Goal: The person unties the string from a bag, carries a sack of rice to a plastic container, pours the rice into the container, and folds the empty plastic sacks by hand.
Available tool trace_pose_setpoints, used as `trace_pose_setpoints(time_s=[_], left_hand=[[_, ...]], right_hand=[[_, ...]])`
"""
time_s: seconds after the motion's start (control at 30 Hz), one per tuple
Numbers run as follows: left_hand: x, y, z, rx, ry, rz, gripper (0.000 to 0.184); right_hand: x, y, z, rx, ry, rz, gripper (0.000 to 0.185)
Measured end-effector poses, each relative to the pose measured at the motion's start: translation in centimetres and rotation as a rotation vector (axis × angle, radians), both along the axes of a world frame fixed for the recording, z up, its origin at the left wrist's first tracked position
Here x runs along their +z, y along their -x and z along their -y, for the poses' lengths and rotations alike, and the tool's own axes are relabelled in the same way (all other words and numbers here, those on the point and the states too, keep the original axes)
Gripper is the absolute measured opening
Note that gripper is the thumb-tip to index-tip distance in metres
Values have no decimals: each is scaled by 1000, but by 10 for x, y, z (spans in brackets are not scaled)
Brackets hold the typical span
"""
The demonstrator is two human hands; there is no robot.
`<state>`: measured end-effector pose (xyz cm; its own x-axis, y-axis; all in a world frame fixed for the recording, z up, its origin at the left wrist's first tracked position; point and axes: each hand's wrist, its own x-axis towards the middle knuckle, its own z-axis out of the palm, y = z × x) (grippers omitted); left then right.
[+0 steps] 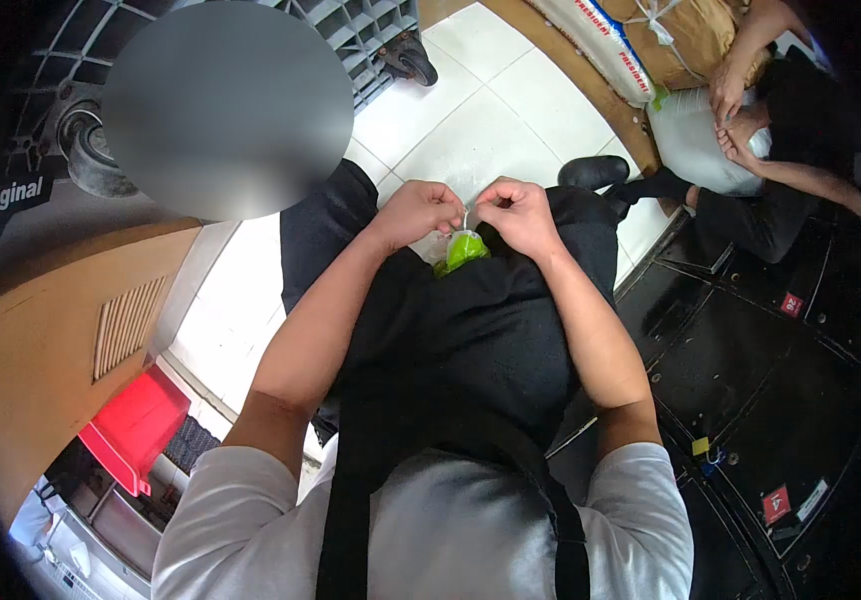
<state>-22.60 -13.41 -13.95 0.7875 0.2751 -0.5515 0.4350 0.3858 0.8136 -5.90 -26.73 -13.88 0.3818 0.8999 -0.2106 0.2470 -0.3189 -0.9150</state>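
Between my knees, over my black apron, sits a small clear plastic bag (466, 250) with something bright green inside. From its gathered top a thin white strand or twisted neck runs up between my hands. My left hand (420, 214) is closed, thumb and forefinger pinching at the left of the bag's top. On the other side my right hand (518, 216) pinches in the same way. The fingertips are close together but apart. Exactly which part each pinch holds is too small to make out.
At upper right, another person's hands (735, 120) rest over a white sack (705, 140). A printed sack (610, 50) lies near a brown package (680, 45). Black lockers (730, 350) stand right; a grey wheeled crate (375, 45) is ahead. A red bin (140, 425) is left. A grey blur hides the upper left.
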Motion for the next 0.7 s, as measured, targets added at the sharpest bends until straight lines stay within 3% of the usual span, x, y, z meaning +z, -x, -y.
trace_pose_setpoints(time_s=[0.53,0.7], left_hand=[[-8,0,1,0,21,7,15],[-10,0,2,-24,-126,5,14]], right_hand=[[8,1,-1,101,162,-4,16],[7,1,0,94,138,-3,14]])
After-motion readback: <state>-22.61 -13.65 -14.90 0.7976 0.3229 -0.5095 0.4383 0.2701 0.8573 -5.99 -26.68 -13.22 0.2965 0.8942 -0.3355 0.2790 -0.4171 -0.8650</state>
